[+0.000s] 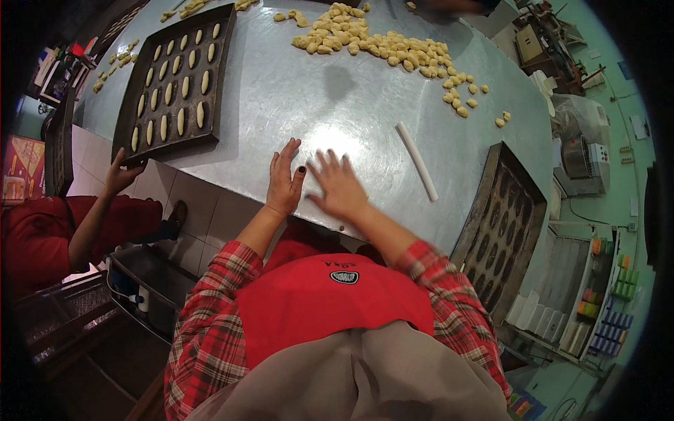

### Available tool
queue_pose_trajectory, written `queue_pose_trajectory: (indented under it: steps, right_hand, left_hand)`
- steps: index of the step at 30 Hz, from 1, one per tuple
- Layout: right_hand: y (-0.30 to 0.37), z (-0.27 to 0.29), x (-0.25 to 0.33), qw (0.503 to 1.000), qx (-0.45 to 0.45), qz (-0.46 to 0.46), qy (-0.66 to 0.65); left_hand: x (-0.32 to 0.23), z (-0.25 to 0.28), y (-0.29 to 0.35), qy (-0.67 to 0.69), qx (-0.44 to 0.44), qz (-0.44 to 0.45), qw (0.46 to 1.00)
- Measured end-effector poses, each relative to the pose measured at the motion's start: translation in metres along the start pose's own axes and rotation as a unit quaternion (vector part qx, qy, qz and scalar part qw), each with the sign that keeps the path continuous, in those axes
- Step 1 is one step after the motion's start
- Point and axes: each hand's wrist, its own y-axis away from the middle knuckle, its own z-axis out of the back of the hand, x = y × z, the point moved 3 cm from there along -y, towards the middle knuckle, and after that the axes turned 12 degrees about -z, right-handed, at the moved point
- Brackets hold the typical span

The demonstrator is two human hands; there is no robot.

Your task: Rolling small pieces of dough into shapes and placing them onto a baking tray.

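Note:
My left hand point(284, 184) is at the near edge of the metal table point(274, 105), turned partly on its side with the fingers stretched out. Beside it, my right hand point(339, 186) is palm down with its fingers spread, slightly blurred. I see nothing in either hand. To the right of my hands a slim white rod point(417, 161), like a thin rolling pin, lies on the tabletop. A large spread of small yellowish dough pieces point(379, 43) covers the far side of the table.
On the left, a dark baking tray point(217, 105) bears rows of long dough sticks; another person's hand point(121, 174) touches its near corner. A second tray point(502, 151) with oval hollows sits at the table's right edge. More dough pieces point(123, 57) lie beyond the left tray.

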Motion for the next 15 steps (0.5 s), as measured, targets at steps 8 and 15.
queue_pose_trajectory:
  steps: [8, 15]
  right_hand:
    - [-0.037, 0.002, -0.065, 0.982, -0.104, -0.155, -0.042]
    - [0.008, -0.009, -0.034, 0.99, -0.086, -0.091, -0.069]
  left_hand:
    - [0.003, -0.005, 0.002, -0.005, 0.009, 0.006, 1.0]
    - [0.005, -0.012, -0.005, -0.036, 0.045, 0.015, 0.998]
